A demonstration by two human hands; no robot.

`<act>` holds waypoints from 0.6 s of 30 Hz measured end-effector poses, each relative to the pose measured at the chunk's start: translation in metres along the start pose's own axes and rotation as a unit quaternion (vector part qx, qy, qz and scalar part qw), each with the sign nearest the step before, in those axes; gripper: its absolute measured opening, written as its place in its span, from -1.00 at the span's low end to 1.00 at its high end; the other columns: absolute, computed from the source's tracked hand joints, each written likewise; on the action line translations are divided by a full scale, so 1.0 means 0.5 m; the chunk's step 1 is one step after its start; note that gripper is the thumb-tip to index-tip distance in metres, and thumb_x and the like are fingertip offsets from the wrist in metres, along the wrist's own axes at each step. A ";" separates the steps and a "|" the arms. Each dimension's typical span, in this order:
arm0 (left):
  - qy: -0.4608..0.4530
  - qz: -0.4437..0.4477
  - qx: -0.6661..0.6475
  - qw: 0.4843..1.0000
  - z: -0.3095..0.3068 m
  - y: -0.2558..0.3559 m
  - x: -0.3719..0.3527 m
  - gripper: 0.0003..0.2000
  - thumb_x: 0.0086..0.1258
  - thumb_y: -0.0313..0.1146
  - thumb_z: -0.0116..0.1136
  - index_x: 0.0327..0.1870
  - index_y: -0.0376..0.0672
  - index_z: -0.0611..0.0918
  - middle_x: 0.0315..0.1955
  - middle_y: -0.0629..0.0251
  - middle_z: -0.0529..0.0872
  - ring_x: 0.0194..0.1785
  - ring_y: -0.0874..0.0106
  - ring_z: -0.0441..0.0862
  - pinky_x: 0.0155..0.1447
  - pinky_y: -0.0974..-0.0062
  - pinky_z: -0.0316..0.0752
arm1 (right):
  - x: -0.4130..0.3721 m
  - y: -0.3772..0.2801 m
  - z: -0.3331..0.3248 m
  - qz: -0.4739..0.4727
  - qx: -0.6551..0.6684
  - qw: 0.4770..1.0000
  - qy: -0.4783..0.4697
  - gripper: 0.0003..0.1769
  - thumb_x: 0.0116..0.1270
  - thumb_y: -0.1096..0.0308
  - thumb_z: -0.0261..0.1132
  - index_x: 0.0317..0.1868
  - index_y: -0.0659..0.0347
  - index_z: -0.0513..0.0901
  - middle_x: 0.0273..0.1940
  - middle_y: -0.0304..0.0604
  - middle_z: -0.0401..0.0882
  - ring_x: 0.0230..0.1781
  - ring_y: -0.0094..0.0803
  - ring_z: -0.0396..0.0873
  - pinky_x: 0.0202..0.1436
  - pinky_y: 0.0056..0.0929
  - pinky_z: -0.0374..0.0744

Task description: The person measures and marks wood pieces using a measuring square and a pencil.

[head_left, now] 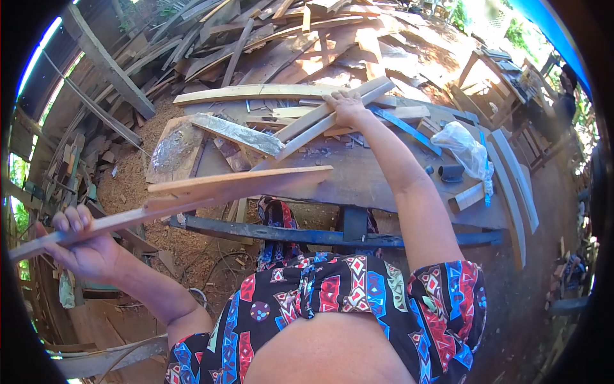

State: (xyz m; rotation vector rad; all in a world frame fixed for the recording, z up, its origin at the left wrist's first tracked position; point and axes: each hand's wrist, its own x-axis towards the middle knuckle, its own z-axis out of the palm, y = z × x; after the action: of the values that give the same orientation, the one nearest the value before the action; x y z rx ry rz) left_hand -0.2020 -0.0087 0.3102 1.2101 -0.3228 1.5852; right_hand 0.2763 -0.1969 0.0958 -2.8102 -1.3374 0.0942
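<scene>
My left hand [86,248] is wrapped around the lower end of a long wooden board [179,205], held out at the left. The board slants up to the right, and its far end is over the near edge of the workbench [345,176]. With my arm stretched forward, my right hand [348,107] grips long wooden strips [306,133] that lie at an angle on the bench; its fingers curl over their top, and the underside of the grip is hidden. Beneath and around these strips are other pale wood pieces [256,93], including a board [240,132] with a shiny, film-like surface.
A blue strip [409,130], a crumpled clear plastic bag [462,148] and a short dark pipe piece [451,173] are on the bench's right side. Long curved boards [505,192] lean at its right end. Scrap wood [275,51] is heaped behind; sawdust [137,185] covers the ground leftward.
</scene>
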 end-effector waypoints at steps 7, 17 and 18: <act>-0.161 -0.076 -0.116 0.977 0.096 -0.117 0.072 -0.62 0.44 -0.11 0.06 0.18 -0.08 0.44 -0.48 0.39 0.32 -0.45 0.52 0.23 -0.33 0.49 0.17 | -0.182 0.092 -0.050 0.016 0.133 0.985 0.105 -0.15 0.03 0.39 0.25 0.42 -0.02 0.23 0.38 -0.03 0.22 0.41 -0.10 0.19 0.39 -0.14 0.25; -0.261 -0.127 -0.220 0.931 0.378 -0.330 0.139 -0.79 0.39 -0.25 0.08 -0.39 -0.14 0.42 -0.59 0.37 0.35 -0.56 0.51 0.33 -0.39 0.45 0.30 | -0.616 0.216 0.089 0.213 0.267 0.935 0.092 -0.40 0.03 0.27 0.34 0.16 0.21 0.53 -0.05 0.04 0.57 0.01 -0.08 0.54 0.14 -0.26 0.48; -0.217 -0.111 -0.189 0.951 0.421 -0.345 0.125 -0.75 0.35 -0.30 0.10 -0.50 -0.10 0.33 -0.60 0.37 0.34 -0.59 0.53 0.32 -0.45 0.47 0.31 | -0.645 0.212 0.121 0.235 0.286 0.925 0.081 -0.40 0.04 0.27 0.35 0.16 0.21 0.52 -0.02 0.04 0.55 0.06 -0.08 0.52 0.17 -0.26 0.46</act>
State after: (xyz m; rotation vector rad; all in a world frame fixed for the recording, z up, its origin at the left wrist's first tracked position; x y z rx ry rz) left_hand 0.0605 -0.0559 0.3939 1.2320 -0.7132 0.9962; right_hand 0.1515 -0.5143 0.0436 -2.4829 -0.4655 0.2160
